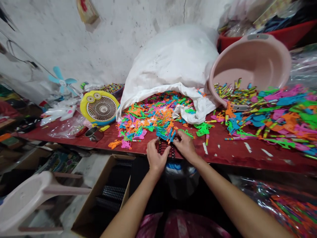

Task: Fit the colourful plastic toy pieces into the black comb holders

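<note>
black plastic strip [164,148] lies between curled left hand [156,156] and right hand [185,146], grip unclear.

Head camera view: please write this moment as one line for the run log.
left hand: at black ridged strip | right hand: at blue plastic piece | beside: colorful plastic shapes, white sack | surface: red tabletop

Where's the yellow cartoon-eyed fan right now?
In the head view, the yellow fan stands toward the left of the red tabletop, just left of the white sack and behind a small steel cup.
</note>
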`<state>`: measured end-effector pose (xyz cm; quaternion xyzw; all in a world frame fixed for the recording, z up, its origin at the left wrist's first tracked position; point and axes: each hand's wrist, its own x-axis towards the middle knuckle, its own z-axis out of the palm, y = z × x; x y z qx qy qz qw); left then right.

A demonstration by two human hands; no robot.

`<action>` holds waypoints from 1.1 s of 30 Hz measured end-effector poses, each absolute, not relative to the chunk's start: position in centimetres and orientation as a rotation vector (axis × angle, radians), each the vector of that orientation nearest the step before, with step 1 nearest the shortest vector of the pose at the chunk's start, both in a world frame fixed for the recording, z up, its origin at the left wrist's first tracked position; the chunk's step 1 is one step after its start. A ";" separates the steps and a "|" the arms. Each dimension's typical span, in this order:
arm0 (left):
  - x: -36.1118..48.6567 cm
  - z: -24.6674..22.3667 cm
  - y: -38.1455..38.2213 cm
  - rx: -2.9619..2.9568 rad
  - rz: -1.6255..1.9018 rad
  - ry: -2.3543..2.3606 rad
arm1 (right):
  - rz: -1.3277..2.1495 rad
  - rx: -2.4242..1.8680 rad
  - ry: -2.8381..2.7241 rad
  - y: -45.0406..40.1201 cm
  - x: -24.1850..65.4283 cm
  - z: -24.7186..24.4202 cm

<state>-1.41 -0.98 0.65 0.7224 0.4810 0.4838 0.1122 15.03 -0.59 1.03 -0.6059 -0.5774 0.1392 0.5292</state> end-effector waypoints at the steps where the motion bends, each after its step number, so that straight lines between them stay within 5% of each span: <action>1: -1.3 0.4 -0.8 2.109 1.352 1.406 | 0.356 -1.438 -1.381 -0.6 15.0 1.0; 9: -1.7 0.8 1.2 2.300 1.083 1.409 | 0.448 -1.388 -1.382 -0.7 14.9 1.0; 17: -2.8 -1.1 1.6 1.766 1.378 1.205 | 0.473 -1.409 -1.392 -0.7 15.2 1.0; 33: -5.2 -0.8 6.6 1.747 1.126 0.979 | 0.519 -1.356 -1.377 -0.5 15.3 0.0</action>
